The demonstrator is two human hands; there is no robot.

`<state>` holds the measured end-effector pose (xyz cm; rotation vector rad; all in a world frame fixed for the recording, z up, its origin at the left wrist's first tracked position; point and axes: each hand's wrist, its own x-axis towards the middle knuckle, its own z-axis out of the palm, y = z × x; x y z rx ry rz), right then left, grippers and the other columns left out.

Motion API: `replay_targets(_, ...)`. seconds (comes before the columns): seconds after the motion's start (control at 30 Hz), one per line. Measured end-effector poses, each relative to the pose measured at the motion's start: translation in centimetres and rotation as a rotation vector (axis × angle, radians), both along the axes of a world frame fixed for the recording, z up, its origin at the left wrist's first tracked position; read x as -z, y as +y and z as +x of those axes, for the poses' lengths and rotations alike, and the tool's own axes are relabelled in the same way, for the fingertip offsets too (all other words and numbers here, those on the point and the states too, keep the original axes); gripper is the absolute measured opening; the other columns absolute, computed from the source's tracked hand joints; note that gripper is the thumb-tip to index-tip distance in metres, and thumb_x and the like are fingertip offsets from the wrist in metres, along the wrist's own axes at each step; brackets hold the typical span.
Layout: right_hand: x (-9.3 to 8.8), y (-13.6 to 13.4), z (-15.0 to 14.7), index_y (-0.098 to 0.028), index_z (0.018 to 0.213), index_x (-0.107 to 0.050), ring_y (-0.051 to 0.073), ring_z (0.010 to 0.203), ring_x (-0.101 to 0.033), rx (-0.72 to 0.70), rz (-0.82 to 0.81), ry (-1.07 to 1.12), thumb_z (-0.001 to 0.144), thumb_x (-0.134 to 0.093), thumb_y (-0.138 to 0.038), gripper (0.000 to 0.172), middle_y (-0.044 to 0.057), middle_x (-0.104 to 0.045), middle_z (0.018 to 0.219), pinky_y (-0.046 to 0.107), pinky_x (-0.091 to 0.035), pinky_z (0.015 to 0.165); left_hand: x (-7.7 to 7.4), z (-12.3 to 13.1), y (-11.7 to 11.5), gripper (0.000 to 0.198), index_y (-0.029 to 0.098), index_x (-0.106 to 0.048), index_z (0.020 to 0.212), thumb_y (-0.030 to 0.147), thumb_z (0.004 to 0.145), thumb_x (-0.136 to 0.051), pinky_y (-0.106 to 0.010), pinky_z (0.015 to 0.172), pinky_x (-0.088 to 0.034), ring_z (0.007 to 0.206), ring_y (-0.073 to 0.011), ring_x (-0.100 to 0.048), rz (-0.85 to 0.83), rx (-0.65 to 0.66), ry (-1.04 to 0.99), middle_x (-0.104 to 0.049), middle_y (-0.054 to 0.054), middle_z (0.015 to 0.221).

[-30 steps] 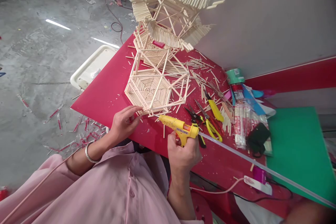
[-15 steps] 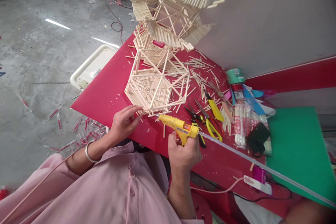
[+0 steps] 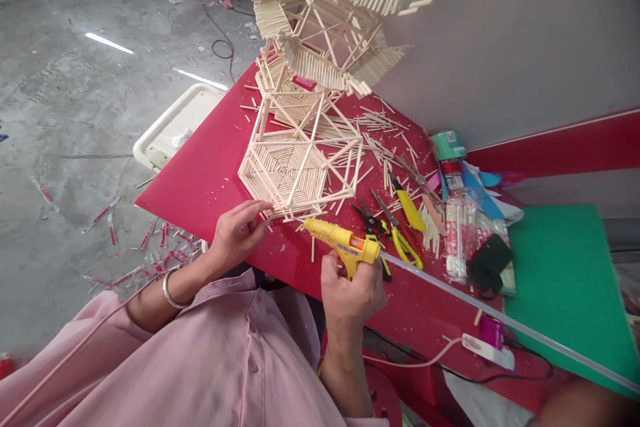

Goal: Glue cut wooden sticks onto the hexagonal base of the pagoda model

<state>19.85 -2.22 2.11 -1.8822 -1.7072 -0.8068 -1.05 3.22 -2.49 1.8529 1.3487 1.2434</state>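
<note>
My right hand (image 3: 353,290) is wrapped around the handle of a yellow hot glue gun (image 3: 330,235). A long clear glue stick (image 3: 465,293) trails from its back end. The nozzle points left, at the near edge of a many-sided frame of wooden sticks (image 3: 311,147) with a stick-covered base. Left of the nozzle, my left hand (image 3: 239,233) pinches a thin wooden stick (image 3: 267,211) at the frame's near left corner. Its fingertips partly hide the stick.
A taller stick model with slatted roofs (image 3: 345,27) stands behind. Loose sticks (image 3: 383,121), yellow-handled pliers (image 3: 404,247), a yellow cutter (image 3: 411,210) and packed sticks (image 3: 456,240) lie rightward on the red table (image 3: 190,173). A green board (image 3: 570,280) adjoins; a blurred arm (image 3: 590,407) shows lower right.
Both hands, the glue gun and the stick frame keep nearly the same places. Only a slight shift of the whole view shows.
</note>
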Motion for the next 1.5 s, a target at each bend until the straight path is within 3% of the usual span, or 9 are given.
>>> replay_targets(0.47,0.1,1.5,-0.7,-0.016,0.094,-0.061,0.022,0.067,-0.065,-0.012,0.011,-0.01,0.081,-0.063,-0.028,0.017,0.008,-0.066,0.078,0.029,-0.048,0.058,0.1,0.0,0.0,0.031,0.018,-0.068,0.11,0.009,0.082,-0.057,-0.025,0.072,-0.058,0.085,-0.0165,-0.072,0.024,0.004,-0.028,-0.075,-0.009,0.103)
replay_targets(0.67,0.3,1.8,-0.8,-0.016,0.098,-0.062,0.023,0.071,-0.066,-0.002,-0.018,0.009,0.081,-0.062,-0.027,0.02,0.009,-0.066,0.082,0.03,-0.048,0.06,-0.1,0.0,0.0,0.031,0.019,-0.068,0.111,0.011,0.083,-0.057,-0.022,0.062,-0.055,0.076,-0.0139,-0.07,0.002,0.009,-0.036,-0.075,-0.008,0.103)
replay_targets(1.2,0.2,1.4,-0.5,-0.016,0.094,-0.061,0.022,0.068,-0.065,-0.007,-0.02,-0.026,0.081,-0.062,-0.025,0.016,0.007,-0.066,0.077,0.029,-0.047,0.058,0.1,0.0,0.0,0.031,0.019,-0.068,0.111,0.011,0.083,-0.057,-0.027,0.074,-0.058,0.084,-0.0168,-0.071,0.008,0.009,-0.031,-0.075,-0.008,0.102)
replay_targets(1.33,0.2,1.2,-0.3,-0.016,0.095,-0.063,0.022,0.07,-0.067,-0.006,0.002,0.009,0.082,-0.065,-0.029,0.019,0.009,-0.068,0.081,0.03,-0.05,0.061,0.0,0.0,0.1,0.03,0.018,-0.069,0.109,0.01,0.082,-0.056,-0.022,0.065,-0.054,0.072,-0.0124,-0.068,0.029,0.0,-0.014,-0.075,-0.008,0.1)
replay_targets(1.5,0.5,-0.2,1.5,-0.013,0.096,-0.064,0.025,0.072,-0.068,0.115,0.074,0.24,0.078,-0.073,-0.052,0.044,0.013,-0.07,0.083,0.033,-0.052,0.065,0.0,0.0,0.1,0.025,0.018,-0.07,0.105,0.013,0.083,-0.058,-0.018,0.053,-0.048,0.05,-0.0048,-0.051,0.008,-0.035,0.007,-0.075,-0.007,0.1)
